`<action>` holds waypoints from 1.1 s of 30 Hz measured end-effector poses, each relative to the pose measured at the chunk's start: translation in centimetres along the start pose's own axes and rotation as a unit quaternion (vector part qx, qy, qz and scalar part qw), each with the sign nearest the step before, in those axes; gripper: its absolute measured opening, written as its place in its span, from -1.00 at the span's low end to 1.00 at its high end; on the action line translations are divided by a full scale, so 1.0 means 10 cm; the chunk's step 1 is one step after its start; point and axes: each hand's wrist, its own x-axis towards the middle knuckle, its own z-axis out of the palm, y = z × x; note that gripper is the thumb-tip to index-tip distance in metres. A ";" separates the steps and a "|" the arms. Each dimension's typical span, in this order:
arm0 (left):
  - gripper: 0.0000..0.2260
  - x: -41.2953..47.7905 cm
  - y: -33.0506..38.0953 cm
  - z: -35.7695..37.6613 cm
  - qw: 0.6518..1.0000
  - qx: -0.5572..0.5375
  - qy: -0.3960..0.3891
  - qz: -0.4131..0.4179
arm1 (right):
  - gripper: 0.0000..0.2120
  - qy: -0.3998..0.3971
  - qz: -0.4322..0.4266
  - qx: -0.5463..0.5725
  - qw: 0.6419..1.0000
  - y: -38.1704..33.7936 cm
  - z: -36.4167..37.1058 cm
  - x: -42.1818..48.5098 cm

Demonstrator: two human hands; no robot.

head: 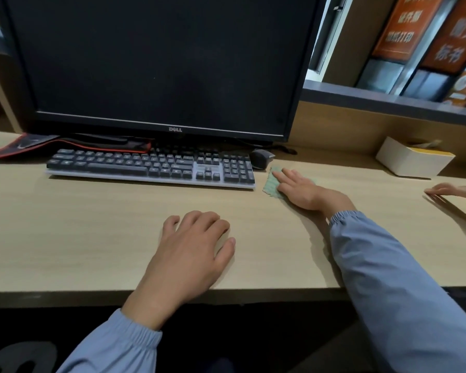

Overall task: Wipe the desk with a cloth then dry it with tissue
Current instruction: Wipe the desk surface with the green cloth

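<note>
The right hand (304, 191) lies flat on a small green cloth (271, 184), fingers straight and close together, palm pressing the fabric onto the desk (92, 238) so that the whole pad of the hand bears on it, as wiping needs; nothing is pinched or gripped. The cloth sits toward the back of the desk, right of centre, just beside the right end of the keyboard (151, 166) and just in front of the mouse (261, 158); only its left part and a sliver past the knuckles show, the rest being under the hand. The left hand (191, 246) rests near the front edge, about midway along it, fingers loosely curled and a little spread, tips touching the wood and holding nothing; it looks like a brace while the other arm reaches. The tissue box (412, 160) stands against the back edge toward the right corner, well apart from the cloth, a tissue poking from its top, so drying has probably not begun and the wiping step seems in hand. The monitor (159, 63) rises behind the keyboard, which blocks the cloth from the strip beneath it. At the right edge another person's hand (452, 191) lies on the desk, fingers stretched out flat.
</note>
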 end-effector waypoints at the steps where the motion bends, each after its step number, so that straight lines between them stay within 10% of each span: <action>1: -0.56 0.00 0.00 0.00 1.000 0.000 0.001 0.000 | -0.46 -0.003 -0.009 -0.002 1.000 -0.02 0.02 -0.08; 13: -0.51 -0.04 -0.03 0.04 1.000 0.008 -0.003 0.002 | -0.51 0.033 -0.099 0.007 0.995 -0.37 0.70 -2.15; 33: -0.65 -0.05 -0.02 0.00 0.999 -0.015 0.025 -0.015 | -0.32 0.088 -0.118 -0.012 0.989 -1.11 0.84 -1.84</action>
